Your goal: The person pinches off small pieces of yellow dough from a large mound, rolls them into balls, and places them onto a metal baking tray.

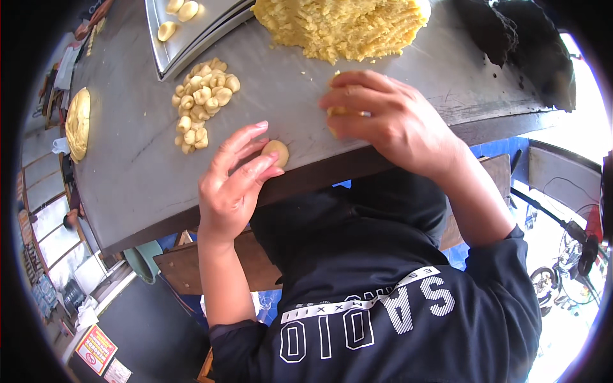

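Observation:
Near the table's front edge, my left hand [227,185] has its thumb and fingertips closed on a small round piece of dough [277,152]. My right hand [389,118] is to the right of it, above the tabletop. Its fingers are curled around a bit of yellow mash [338,111], mostly hidden by the fingers. Just beyond that hand sits a large crumbly mound of yellow mash [345,29]. A heap of small pale dough pieces [203,99] lies to the left, past my left hand.
A metal tray [167,54] with several smooth oval dough balls [187,11] stands at the back left. A flat yellow dough slab [78,124] lies at the far left of the grey table [137,185]. Black plastic sheeting [530,51] covers the back right corner.

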Available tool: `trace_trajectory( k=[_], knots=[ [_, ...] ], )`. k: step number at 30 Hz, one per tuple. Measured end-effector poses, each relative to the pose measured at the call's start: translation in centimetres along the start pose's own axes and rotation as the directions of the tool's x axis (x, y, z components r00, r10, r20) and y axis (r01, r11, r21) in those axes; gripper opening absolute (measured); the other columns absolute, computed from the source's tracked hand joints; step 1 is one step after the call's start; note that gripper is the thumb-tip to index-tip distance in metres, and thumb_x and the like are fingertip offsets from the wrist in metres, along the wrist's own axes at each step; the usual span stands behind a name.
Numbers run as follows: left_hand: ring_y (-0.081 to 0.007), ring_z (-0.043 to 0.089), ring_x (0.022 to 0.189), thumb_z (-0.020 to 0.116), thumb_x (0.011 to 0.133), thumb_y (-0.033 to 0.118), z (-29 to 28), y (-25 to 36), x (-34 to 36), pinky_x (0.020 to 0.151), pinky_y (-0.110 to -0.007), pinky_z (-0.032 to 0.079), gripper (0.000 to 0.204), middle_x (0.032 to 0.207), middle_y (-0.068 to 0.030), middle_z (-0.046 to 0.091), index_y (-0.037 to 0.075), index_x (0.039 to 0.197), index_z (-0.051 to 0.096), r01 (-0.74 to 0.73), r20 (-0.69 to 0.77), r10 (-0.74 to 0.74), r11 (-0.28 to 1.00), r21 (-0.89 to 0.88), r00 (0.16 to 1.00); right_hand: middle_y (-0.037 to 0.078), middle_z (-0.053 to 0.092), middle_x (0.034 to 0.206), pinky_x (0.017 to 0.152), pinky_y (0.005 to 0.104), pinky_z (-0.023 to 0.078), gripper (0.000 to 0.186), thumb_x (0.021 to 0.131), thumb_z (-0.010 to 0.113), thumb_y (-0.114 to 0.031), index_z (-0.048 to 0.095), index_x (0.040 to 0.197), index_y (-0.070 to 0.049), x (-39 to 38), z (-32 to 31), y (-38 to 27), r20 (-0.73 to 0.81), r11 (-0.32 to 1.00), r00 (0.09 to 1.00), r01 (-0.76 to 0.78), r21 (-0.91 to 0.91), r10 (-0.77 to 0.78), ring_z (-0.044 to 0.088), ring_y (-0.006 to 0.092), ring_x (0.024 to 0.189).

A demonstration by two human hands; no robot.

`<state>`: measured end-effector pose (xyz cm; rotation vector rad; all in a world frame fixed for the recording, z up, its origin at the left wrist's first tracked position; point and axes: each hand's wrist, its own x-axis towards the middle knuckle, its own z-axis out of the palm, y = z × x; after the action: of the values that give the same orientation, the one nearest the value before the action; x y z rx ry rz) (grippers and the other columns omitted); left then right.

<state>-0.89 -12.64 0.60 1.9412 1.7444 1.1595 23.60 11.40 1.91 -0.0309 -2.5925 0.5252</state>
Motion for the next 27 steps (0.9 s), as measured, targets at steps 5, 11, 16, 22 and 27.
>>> trace_trajectory(
  k=[5, 11, 16, 22, 27],
  knots=[
    [-0.0283, 0.075, 0.1, 0.09, 0.095, 0.003, -0.5, 1.0, 3.1, 0.087, -0.039, 0.063, 0.023, 0.13, -0.013, 0.07, 0.002, 0.114, 0.076, 0.109, 0.09, -0.132, 0.968, 0.225, 0.987, 0.009, 0.074, 0.138, 0.104, 0.0458, 0.062, 0.02, 0.091, 0.074, -0.018, 0.083, 0.106, -0.009, 0.2, -1.0, -0.2, -0.023, 0.967, 0.984, -0.18, -0.18, 0.179, 0.068, 0.0317, 0.133],
    [-0.027, 0.073, 0.102, 0.084, 0.104, 0.009, -0.5, 0.8, 2.6, 0.092, -0.036, 0.06, 0.014, 0.125, -0.0127, 0.072, 0.001, 0.112, 0.077, 0.277, 0.063, -0.276, 0.961, -0.01, 0.959, 0.006, 0.073, 0.125, 0.095, 0.0423, 0.064, 0.018, 0.089, 0.075, -0.014, 0.079, 0.106, -0.009, 0.3, -0.9, 0.2, -0.142, 0.962, 0.978, -0.18, -0.207, 0.153, 0.071, 0.0289, 0.117],
    [-0.0251, 0.077, 0.108, 0.09, 0.098, 0.003, 3.1, 2.4, -0.2, 0.089, -0.042, 0.064, 0.015, 0.125, -0.0121, 0.075, 0.0, 0.106, 0.078, 0.158, -0.271, -0.101, 0.967, 0.198, 0.957, 0.006, 0.074, 0.119, 0.089, 0.0413, 0.066, 0.018, 0.091, 0.071, -0.009, 0.079, 0.108, -0.008, 1.5, 0.7, 0.3, -0.046, 0.963, 0.991, -0.135, -0.232, 0.128, 0.074, 0.0283, 0.11],
    [-0.0245, 0.07, 0.111, 0.086, 0.102, 0.008, 1.7, 3.2, 2.3, 0.092, -0.04, 0.059, 0.016, 0.13, -0.0123, 0.069, 0.002, 0.104, 0.071, 0.262, -0.107, -0.239, 0.905, 0.335, 0.965, 0.004, 0.072, 0.111, 0.089, 0.0415, 0.066, 0.015, 0.089, 0.071, -0.01, 0.077, 0.103, -0.007, 0.7, -1.7, 0.3, 0.159, 0.99, 0.978, -0.127, -0.063, 0.136, 0.073, 0.0277, 0.104],
    [-0.0236, 0.071, 0.093, 0.083, 0.104, 0.007, -1.1, 2.8, 7.1, 0.083, -0.039, 0.058, 0.017, 0.114, -0.0098, 0.075, 0.003, 0.105, 0.067, 0.53, 0.169, -0.534, 0.845, 0.072, 0.829, 0.006, 0.071, 0.111, 0.091, 0.0419, 0.065, 0.018, 0.09, 0.07, -0.011, 0.076, 0.107, -0.007, 0.4, -0.9, -0.2, 0.02, 0.987, 0.996, -0.082, -0.136, 0.085, 0.072, 0.0285, 0.107]
  ],
)
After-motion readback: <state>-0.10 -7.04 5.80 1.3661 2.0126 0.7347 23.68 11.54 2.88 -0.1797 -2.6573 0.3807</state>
